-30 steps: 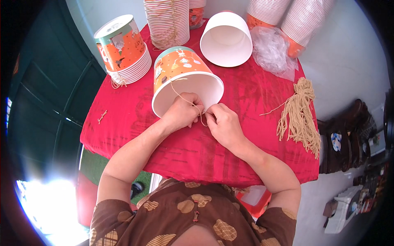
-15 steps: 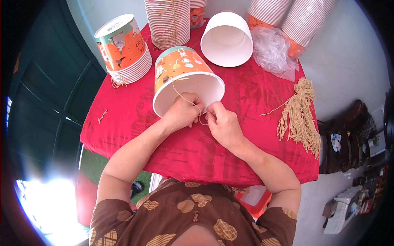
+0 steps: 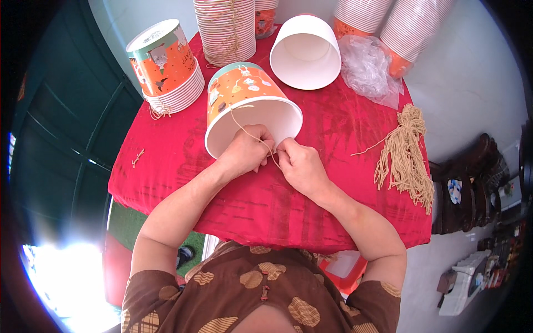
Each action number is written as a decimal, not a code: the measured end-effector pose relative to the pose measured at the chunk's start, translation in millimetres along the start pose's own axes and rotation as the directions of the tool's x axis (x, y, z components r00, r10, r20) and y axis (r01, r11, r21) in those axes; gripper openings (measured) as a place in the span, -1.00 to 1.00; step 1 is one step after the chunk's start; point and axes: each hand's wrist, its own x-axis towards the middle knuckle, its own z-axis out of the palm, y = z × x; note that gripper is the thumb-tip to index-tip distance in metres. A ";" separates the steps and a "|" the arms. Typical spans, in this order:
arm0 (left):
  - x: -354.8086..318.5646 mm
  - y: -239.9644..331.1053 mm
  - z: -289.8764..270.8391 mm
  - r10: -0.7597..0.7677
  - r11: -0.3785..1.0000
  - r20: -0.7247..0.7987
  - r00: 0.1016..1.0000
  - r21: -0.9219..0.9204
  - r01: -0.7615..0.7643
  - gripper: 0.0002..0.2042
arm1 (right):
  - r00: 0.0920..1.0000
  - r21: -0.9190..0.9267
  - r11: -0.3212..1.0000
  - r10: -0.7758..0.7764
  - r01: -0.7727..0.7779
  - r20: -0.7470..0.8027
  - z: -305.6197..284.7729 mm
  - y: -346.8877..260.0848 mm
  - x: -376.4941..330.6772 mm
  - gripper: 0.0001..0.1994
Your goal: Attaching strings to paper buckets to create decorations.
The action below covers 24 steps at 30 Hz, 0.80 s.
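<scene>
The bucket is lying just beyond the fingers, mouth facing them. The left hand, fingers curled beneath the crossing cord, grip hidden, should be steadying the rim; the right hand, forearm angling inward, is apparently pinching cord and should be drawing it gently.

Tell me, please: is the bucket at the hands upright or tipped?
Tipped: the orange bucket lies sideways, its mouth facing the camera and its printed wall on top.
</scene>
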 end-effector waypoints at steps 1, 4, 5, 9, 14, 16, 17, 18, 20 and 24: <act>-0.2 1.1 0.3 -0.007 1.000 -0.005 1.000 0.004 0.007 -0.86 | 1.000 -0.031 0.999 -0.015 0.015 0.000 0.0 0.2 0.0 -0.93; 0.8 -2.4 1.7 -0.013 0.999 -0.020 1.000 -0.035 0.012 -0.88 | 1.000 -0.066 0.998 0.009 -0.007 0.023 0.8 0.2 -0.6 -0.91; 1.3 -3.3 1.7 -0.013 0.999 -0.020 1.000 -0.035 0.012 -0.88 | 1.000 -0.067 0.998 0.008 -0.007 0.023 0.9 0.6 -1.0 -0.91; 2.9 -5.0 0.3 -0.017 1.000 0.005 1.000 -0.007 0.017 -0.88 | 1.000 -0.086 0.996 0.015 -0.015 0.004 1.5 -0.8 -1.8 -0.90; 4.9 -8.7 0.8 -0.004 1.000 0.014 1.000 -0.003 0.004 -0.86 | 0.997 -0.100 0.992 0.077 -0.075 0.010 4.3 -5.1 -0.7 -0.91; 4.6 -7.1 1.0 -0.013 1.000 0.009 1.000 -0.004 0.013 -0.86 | 0.998 -0.097 0.993 0.066 -0.066 -0.001 7.8 -0.2 -1.2 -0.91; 4.7 -7.4 1.0 -0.012 1.000 0.010 1.000 -0.004 0.012 -0.86 | 0.998 -0.097 0.993 0.067 -0.066 -0.002 8.4 2.0 -1.0 -0.91; 4.9 -8.1 0.8 -0.006 1.000 0.006 1.000 -0.004 0.006 -0.85 | 0.998 -0.131 0.989 0.065 -0.064 0.003 8.8 4.1 -0.6 -0.92; 4.5 -7.6 1.0 0.001 1.000 0.002 1.000 -0.003 -0.001 -0.85 | 0.998 -0.164 0.984 0.064 -0.062 0.007 7.9 4.0 -0.6 -0.92; 2.4 -3.7 1.6 -0.010 1.000 -0.011 1.000 -0.029 0.010 -0.85 | 0.998 -0.183 0.982 0.059 -0.056 0.011 5.7 0.8 -1.4 -0.94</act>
